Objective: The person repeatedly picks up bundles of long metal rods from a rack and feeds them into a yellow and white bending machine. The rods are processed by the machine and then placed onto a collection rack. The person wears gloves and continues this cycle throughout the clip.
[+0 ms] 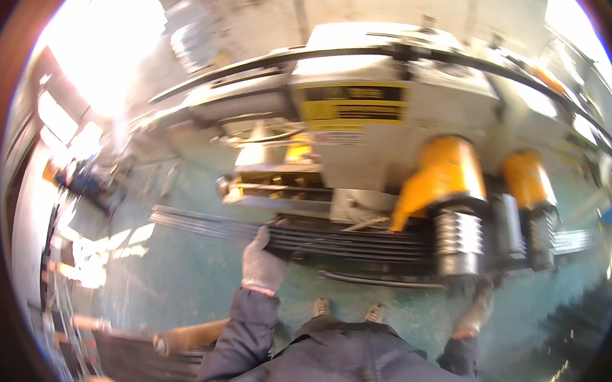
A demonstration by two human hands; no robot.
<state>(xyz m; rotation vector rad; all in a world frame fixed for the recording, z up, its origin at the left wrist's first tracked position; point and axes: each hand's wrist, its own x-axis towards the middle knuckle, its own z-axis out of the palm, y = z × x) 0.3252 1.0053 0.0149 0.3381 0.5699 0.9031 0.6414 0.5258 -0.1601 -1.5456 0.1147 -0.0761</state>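
A bundle of long dark metal bars (358, 242) runs left to right in front of me, its left ends sticking out past the machine. My gloved left hand (264, 263) is closed on the bundle left of the middle, thumb on the near side and the fingers mostly hidden beneath the bars. Down at the right, my gloved right hand (476, 313) is raised to the machine's lower edge, just below a ribbed metal roller (459, 242). Motion smears its fingers, so their grip cannot be made out. One dark rod (384, 281) lies apart, nearer to me than the bundle.
A pale machine (362, 152) with a yellow and black label stands ahead. Two orange guards (450, 171) cover its ribbed rollers. A brown roll or tube (190, 336) and dark stock lie at lower left. A person (81, 181) is far left. Green floor (187, 261) surrounds the machine.
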